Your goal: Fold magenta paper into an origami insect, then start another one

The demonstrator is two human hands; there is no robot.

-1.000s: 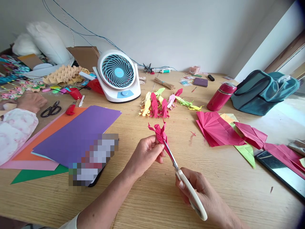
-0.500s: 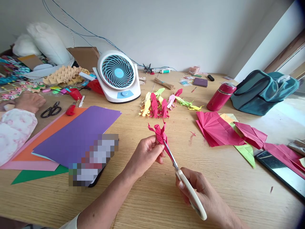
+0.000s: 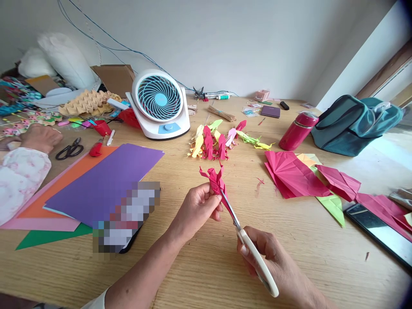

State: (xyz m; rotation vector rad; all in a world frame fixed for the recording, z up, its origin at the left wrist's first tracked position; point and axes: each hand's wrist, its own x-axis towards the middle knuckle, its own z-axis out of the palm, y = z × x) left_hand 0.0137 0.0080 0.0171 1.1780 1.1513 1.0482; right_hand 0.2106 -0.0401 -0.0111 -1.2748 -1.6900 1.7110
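Note:
My left hand pinches a folded red paper figure above the wooden table. My right hand grips white-handled scissors, fingers closed round the handle. The scissor blades reach up into the lower edge of the red figure. Behind it lies a cluster of finished paper figures in red, yellow, pink and green.
A white desk fan stands at the back. Purple card on orange, pink and green sheets lies left. Folded red papers, a red flask, a teal bag and a phone are right. Another person's hand and black scissors are far left.

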